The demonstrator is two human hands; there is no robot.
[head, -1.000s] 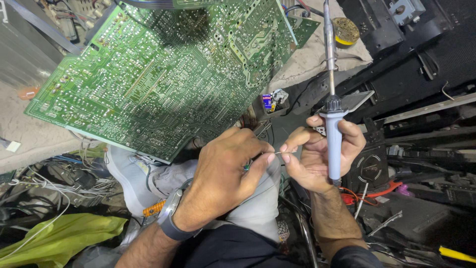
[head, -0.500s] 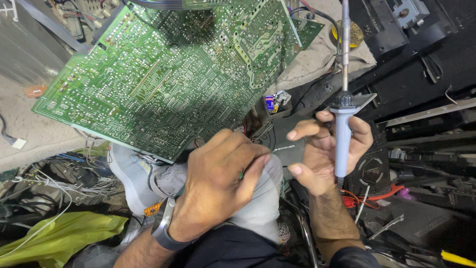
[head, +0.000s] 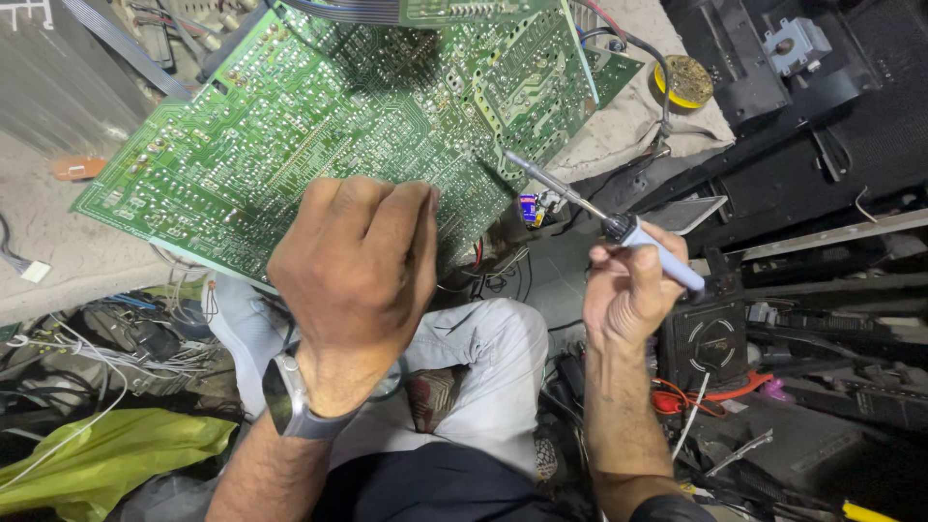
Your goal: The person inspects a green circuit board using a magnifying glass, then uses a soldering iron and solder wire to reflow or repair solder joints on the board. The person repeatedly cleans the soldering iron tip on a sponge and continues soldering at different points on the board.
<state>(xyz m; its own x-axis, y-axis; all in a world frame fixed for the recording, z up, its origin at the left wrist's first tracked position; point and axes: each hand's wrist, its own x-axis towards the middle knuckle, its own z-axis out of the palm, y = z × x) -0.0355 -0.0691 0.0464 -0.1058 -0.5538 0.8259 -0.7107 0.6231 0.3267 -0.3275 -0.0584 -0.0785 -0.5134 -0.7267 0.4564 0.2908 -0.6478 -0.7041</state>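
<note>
Since the earlier frame the soldering iron (head: 619, 224) has tipped from upright toward the green circuit board (head: 329, 126), gripped in the right hand (head: 630, 290). The left hand (head: 356, 261), fingers curled, is raised against the board's lower edge. No joint looks touched yet.

Open gap between left hand (head: 353, 266) and right hand (head: 628, 290), over the grey-trousered knee (head: 488, 362). Blocked above by the tilted green circuit board (head: 319, 126), soldering iron (head: 604, 222) slanting up to its lower right edge. Crowded to the right by black casing parts (head: 822, 145) and a speaker box (head: 715, 338). Choked at lower left with tangled wires (head: 87, 348) and yellow-green plastic (head: 106, 454). Bare grey floor (head: 58, 242) along the board's left edge.
</note>
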